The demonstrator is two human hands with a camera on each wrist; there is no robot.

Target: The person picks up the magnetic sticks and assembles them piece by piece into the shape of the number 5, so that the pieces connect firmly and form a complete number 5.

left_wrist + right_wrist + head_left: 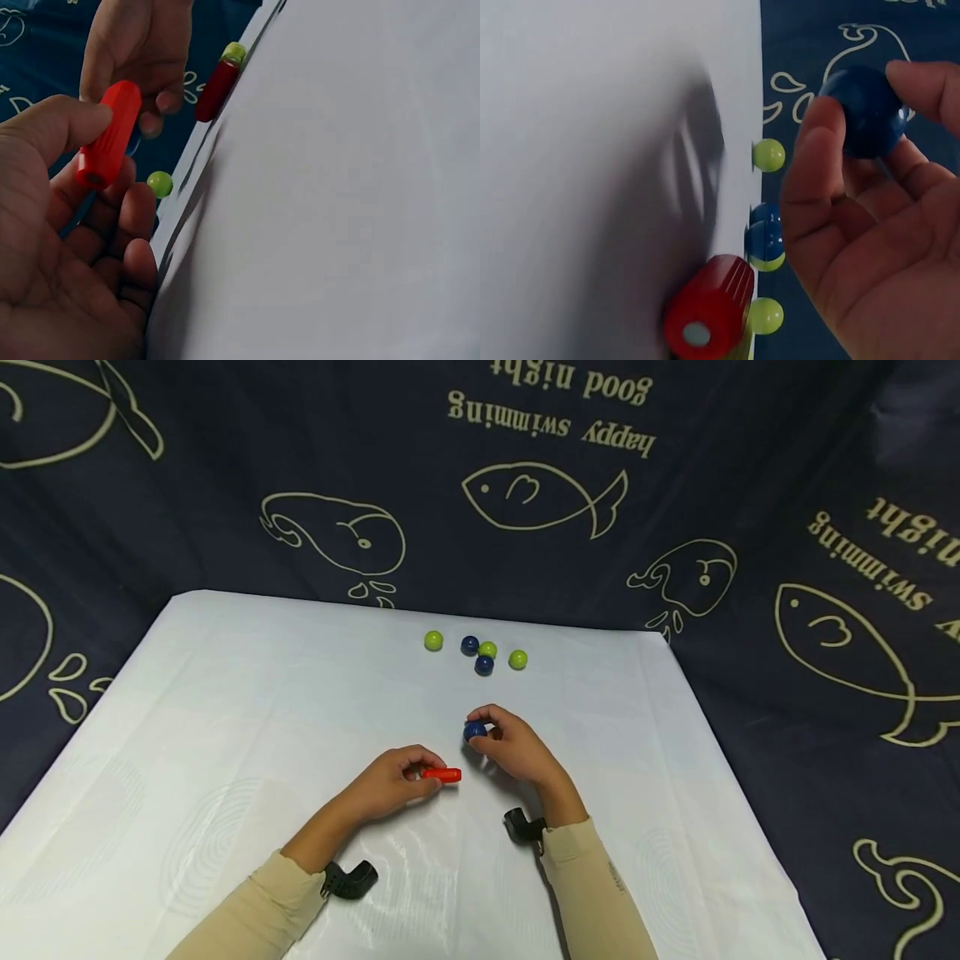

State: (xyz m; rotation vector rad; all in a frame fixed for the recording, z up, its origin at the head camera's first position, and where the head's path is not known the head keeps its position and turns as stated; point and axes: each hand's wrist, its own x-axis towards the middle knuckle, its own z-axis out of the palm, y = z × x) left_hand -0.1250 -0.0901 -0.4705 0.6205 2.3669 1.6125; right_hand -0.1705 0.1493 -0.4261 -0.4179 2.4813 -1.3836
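My left hand (397, 781) pinches a small red ribbed cylinder (447, 775) between thumb and fingers. In the left wrist view, the end of this red cylinder (110, 135) has a dark hole. Ahead and to the right, my right hand (517, 747) holds a shiny blue ball (866, 112) with thumb and fingertips. From the left wrist camera the red piece mostly covers that ball. A darker red cylinder (217, 91) shows at the table surface beyond the hands. Low in the right wrist view, a red ribbed cylinder (712, 307) has a pale round end.
Toward the back of the white-covered table (315, 693) sit three green balls (433, 641) and two dark blue balls (484, 665), some of them close together. A dark blue cloth with fish drawings (547, 497) hangs behind and beside the table.
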